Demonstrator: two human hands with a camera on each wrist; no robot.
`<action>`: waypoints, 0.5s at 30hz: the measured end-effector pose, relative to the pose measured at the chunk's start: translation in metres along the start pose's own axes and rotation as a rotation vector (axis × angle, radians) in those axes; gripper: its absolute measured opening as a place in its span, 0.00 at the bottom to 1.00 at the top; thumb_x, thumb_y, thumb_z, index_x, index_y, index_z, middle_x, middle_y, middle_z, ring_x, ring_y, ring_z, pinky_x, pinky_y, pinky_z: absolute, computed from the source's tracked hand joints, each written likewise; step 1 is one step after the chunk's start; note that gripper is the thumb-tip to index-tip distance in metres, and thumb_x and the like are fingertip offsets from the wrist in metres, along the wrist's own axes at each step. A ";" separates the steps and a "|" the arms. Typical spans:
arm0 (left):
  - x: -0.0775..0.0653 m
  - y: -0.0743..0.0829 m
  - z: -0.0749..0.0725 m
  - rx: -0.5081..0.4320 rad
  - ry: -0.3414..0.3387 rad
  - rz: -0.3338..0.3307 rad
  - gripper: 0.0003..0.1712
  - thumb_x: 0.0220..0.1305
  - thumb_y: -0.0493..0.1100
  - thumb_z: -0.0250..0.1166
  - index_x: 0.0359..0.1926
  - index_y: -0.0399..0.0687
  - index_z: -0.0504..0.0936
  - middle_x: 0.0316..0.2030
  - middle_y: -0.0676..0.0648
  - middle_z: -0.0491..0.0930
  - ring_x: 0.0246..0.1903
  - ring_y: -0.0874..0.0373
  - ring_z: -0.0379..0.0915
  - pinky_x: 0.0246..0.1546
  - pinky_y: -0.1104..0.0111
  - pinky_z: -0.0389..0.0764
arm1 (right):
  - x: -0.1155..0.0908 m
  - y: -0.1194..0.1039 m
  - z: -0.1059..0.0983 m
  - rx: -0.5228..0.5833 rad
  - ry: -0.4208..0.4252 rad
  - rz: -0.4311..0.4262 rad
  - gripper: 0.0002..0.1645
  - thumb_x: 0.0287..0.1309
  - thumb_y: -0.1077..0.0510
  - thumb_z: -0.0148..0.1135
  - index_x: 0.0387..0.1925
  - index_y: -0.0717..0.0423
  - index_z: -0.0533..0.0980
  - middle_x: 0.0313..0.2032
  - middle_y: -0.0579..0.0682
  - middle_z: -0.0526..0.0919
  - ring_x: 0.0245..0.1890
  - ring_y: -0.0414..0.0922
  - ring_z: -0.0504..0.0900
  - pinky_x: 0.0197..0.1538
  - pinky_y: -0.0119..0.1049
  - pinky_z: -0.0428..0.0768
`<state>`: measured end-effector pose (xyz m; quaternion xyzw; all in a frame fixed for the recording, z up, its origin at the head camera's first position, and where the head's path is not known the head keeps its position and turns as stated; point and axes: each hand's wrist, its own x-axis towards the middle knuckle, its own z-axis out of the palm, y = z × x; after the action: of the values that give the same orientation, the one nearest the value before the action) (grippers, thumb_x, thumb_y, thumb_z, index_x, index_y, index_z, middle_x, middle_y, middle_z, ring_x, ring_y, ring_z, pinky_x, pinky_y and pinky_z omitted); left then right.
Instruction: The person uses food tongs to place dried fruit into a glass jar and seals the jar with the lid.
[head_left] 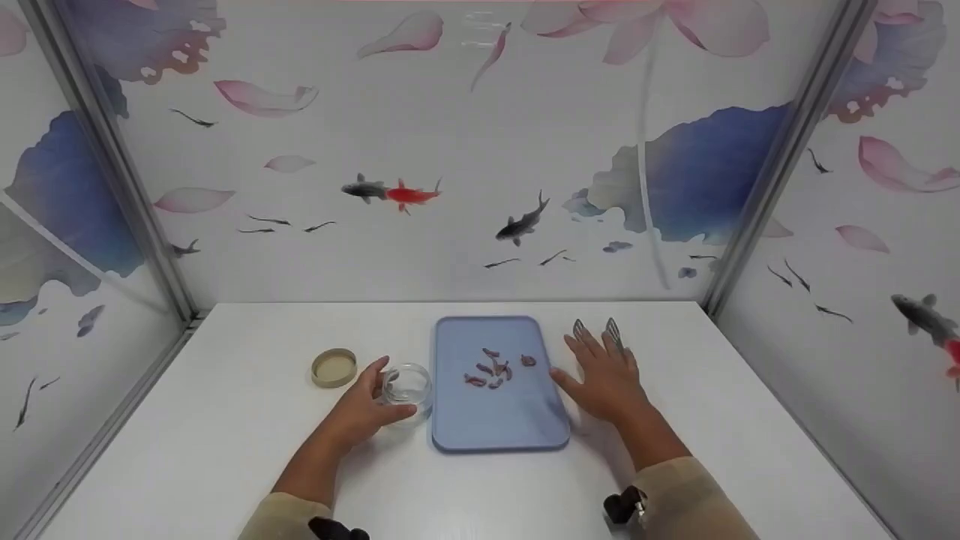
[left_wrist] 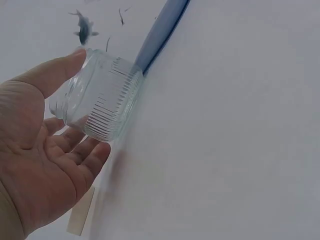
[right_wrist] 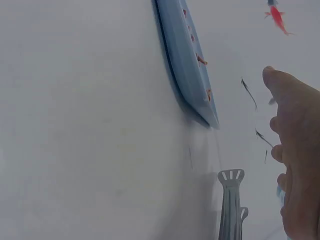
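My left hand curls its thumb and fingers round a clear glass jar with ribbed sides. The jar has no lid on and stands beside the left edge of a blue tray. Several small, reddish-brown dried pieces lie on the tray. To the right of the tray, my right hand is spread above metal tongs with slotted tips. In the head view the hand hides most of the tongs. The right wrist view shows its fingers apart from them.
A round gold-coloured lid lies on the white table, left of the jar. Panels printed with fish and petals enclose the table at the back and both sides, with metal posts at the corners.
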<state>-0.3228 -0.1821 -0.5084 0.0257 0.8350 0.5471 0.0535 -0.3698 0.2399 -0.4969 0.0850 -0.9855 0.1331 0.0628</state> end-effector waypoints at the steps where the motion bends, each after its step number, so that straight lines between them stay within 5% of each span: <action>1: 0.000 -0.001 0.000 0.000 -0.004 -0.006 0.65 0.59 0.51 0.83 0.86 0.51 0.51 0.81 0.36 0.64 0.82 0.36 0.57 0.81 0.40 0.61 | 0.001 0.002 -0.002 0.008 -0.001 0.001 0.55 0.71 0.18 0.47 0.86 0.42 0.55 0.87 0.54 0.49 0.87 0.66 0.42 0.82 0.76 0.41; 6: 0.000 -0.004 0.001 -0.017 -0.001 -0.021 0.62 0.59 0.49 0.83 0.85 0.52 0.55 0.83 0.36 0.58 0.83 0.36 0.54 0.82 0.41 0.60 | 0.008 0.013 -0.008 0.009 -0.019 0.011 0.52 0.73 0.21 0.47 0.86 0.41 0.53 0.87 0.57 0.50 0.87 0.66 0.43 0.82 0.77 0.42; 15: 0.001 -0.009 0.000 -0.058 -0.013 -0.017 0.55 0.59 0.49 0.83 0.82 0.52 0.64 0.82 0.38 0.62 0.83 0.36 0.54 0.83 0.42 0.57 | 0.013 0.033 -0.013 0.068 -0.018 0.091 0.53 0.75 0.25 0.50 0.86 0.48 0.54 0.86 0.62 0.50 0.84 0.69 0.51 0.75 0.79 0.58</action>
<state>-0.3233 -0.1855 -0.5168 0.0206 0.8187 0.5702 0.0644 -0.3875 0.2725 -0.4902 0.0434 -0.9838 0.1683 0.0448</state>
